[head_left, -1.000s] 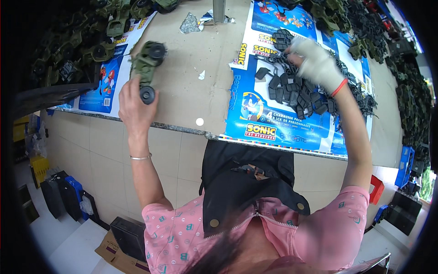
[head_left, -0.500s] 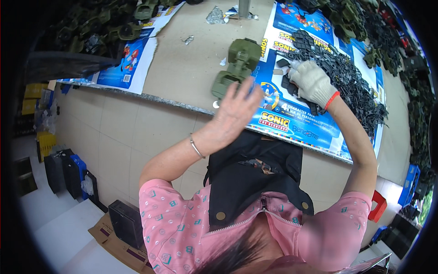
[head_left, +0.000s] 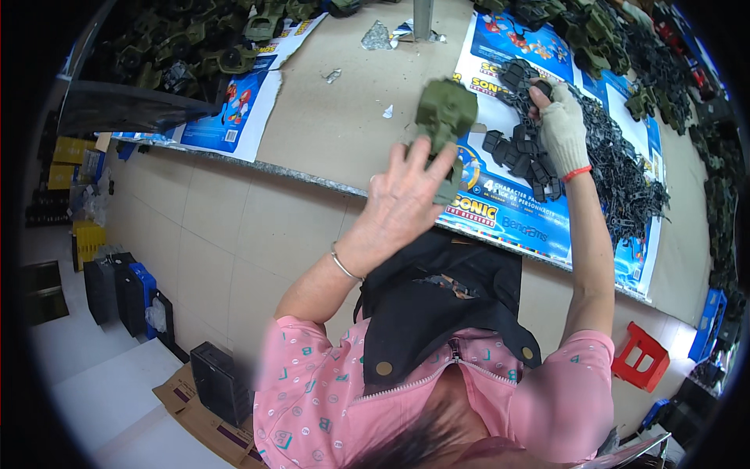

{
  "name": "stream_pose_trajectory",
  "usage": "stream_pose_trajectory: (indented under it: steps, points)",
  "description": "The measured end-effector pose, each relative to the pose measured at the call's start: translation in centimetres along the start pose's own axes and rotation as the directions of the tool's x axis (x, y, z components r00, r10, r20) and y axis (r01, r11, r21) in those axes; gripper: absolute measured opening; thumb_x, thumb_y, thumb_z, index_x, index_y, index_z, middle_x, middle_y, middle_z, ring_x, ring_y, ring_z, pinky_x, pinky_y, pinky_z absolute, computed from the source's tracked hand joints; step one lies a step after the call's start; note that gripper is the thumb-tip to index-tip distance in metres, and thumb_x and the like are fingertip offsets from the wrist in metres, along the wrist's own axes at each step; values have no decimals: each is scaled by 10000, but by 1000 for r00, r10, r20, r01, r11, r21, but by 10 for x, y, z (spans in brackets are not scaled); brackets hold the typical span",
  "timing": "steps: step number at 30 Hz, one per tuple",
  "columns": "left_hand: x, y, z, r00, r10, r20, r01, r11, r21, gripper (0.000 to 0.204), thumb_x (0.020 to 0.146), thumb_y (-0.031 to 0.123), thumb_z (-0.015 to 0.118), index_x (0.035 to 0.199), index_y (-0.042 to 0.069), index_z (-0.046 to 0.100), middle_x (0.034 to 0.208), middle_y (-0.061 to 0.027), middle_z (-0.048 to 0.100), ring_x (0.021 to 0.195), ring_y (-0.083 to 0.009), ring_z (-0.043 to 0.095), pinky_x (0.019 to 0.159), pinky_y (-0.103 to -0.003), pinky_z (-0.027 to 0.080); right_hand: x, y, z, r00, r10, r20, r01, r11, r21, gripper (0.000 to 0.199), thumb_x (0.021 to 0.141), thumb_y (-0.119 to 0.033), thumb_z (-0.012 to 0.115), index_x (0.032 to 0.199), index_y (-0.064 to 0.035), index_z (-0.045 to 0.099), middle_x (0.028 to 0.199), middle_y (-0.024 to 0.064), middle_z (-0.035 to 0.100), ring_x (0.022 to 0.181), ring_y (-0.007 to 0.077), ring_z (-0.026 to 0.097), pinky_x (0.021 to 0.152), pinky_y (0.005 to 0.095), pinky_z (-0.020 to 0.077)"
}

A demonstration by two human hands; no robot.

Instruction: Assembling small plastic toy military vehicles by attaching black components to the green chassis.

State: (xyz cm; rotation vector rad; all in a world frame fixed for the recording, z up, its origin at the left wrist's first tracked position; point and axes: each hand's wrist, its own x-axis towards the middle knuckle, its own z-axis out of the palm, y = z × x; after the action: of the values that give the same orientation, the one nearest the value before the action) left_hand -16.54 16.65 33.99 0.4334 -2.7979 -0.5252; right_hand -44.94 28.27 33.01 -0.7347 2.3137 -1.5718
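A green plastic toy vehicle [head_left: 448, 113] rests on the table in front of me, turned slightly and a little smeared by motion. My left hand [head_left: 406, 187] is bare and has its fingers curled over the near end of it. The palm hides part of that end. My right hand [head_left: 564, 129], in a white glove with bare fingertips, pinches a small black plastic part [head_left: 542, 87]. Beneath and around it spreads a heap of black plastic parts [head_left: 617, 164]. Several blocky black pieces [head_left: 517, 152] lie at the heap's left edge.
Blue printed sheets [head_left: 500, 207] lie under the parts. At the far left a dark bin [head_left: 141, 105] holds green toy vehicles; more green bodies [head_left: 598, 43] pile up at the far right. A metal post [head_left: 423, 19] stands at the back. A red crate [head_left: 641, 357] sits below right.
The green toy vehicle has shifted right and turned, with my left hand now on it. My right hand has moved up and right and raised a black part from the heap.
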Motion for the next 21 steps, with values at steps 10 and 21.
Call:
stream_pose_trajectory:
  steps: [10, 21]
  points:
    - [57, -63, 20, 945, 319, -67, -320, 869, -377, 467, 934, 220, 705, 1348, 22, 621, 1514, -169, 515, 1416, -375, 460, 1144, -468, 415, -67, 29, 25, 970, 26, 241, -74, 978, 194, 353, 982, -273, 697, 1181, 17, 659, 802, 38, 608, 707, 111, 553, 614, 288, 441]
    - [65, -69, 68, 974, 174, -146, -227, 727, -648, 421, 889, 77, 750, 1293, -5, 666, 1408, -157, 623, 1292, -312, 606, 1081, -398, 488, -77, -1, 27, 976, -10, 216, 50, 982, -180, 362, 948, -291, 722, 1121, 24, 680, 804, 107, 640, 696, 163, 637, 634, 341, 512]
